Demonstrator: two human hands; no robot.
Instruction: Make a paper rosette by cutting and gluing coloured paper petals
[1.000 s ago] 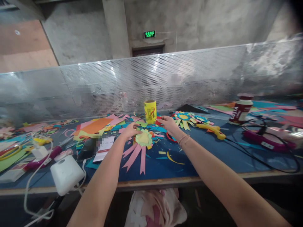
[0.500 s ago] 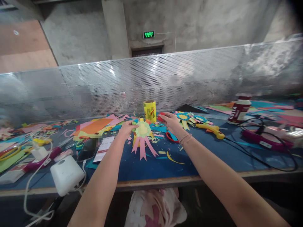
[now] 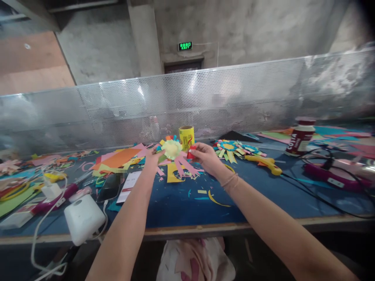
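My left hand [image 3: 152,158] is closed on the left edge of a paper rosette [image 3: 171,150], which has a pale yellow-green centre, a rim of coloured bits and pink ribbon tails. Between the fingertips of my right hand [image 3: 202,155] is a small piece of red paper [image 3: 191,152], close to the rosette's right side. Directly behind stands a yellow roll of tape [image 3: 186,137]. Under the rosette lies a yellow sheet of paper [image 3: 174,174] with a cut-out, among small scraps.
Finished-looking rosettes [image 3: 227,146] and a yellow glue gun [image 3: 265,162] lie to the right, near a dark red Costa bottle [image 3: 300,137]. A phone [image 3: 129,186], a white charger box [image 3: 83,217] and coloured paper sheets [image 3: 117,159] are at the left. A perforated metal panel [image 3: 175,101] borders the back.
My left hand has lifted and tilted the rosette, swinging its tails to the right. My right hand has brought the red paper leftward, closer to the rosette.
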